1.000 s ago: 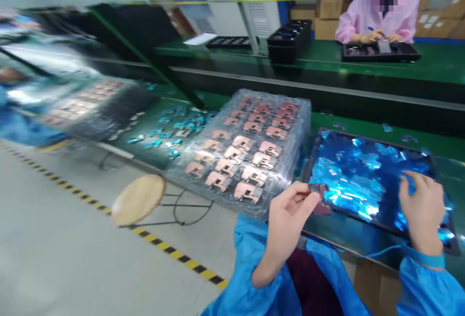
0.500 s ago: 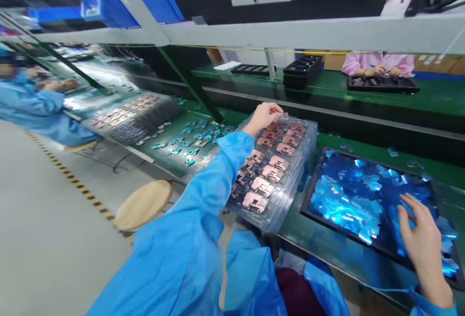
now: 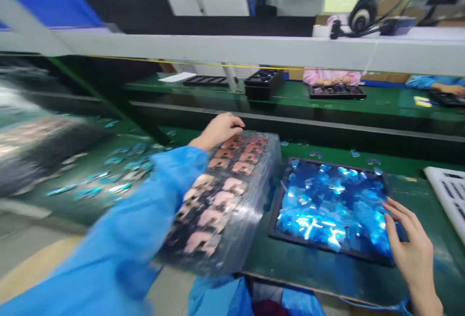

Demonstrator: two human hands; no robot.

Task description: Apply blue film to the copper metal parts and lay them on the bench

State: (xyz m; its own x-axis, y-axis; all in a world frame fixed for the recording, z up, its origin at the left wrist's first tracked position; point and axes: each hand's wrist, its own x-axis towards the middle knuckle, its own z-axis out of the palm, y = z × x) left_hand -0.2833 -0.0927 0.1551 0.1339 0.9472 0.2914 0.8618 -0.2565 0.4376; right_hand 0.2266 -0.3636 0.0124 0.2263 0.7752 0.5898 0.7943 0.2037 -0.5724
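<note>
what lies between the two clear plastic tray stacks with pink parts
Small, flat, loose pieces, mostly shiny teal, lie scattered across the green bench, with a slanted dark-green post behind: head view.

Bright, cool room light. Hard white glare on the blue film (image 3: 336, 200) at right; milder shine down the right side of the tray stack (image 3: 250, 219). Deep shadow under the shelf (image 3: 232, 50), far left. Motion blur worst at left: second stack (image 3: 61, 156) smeared, near stool (image 3: 39, 265) mushy, left sleeve (image 3: 119, 229) soft. Right hand (image 3: 410, 238) reads crisper. Left edge looks stretched.
</note>
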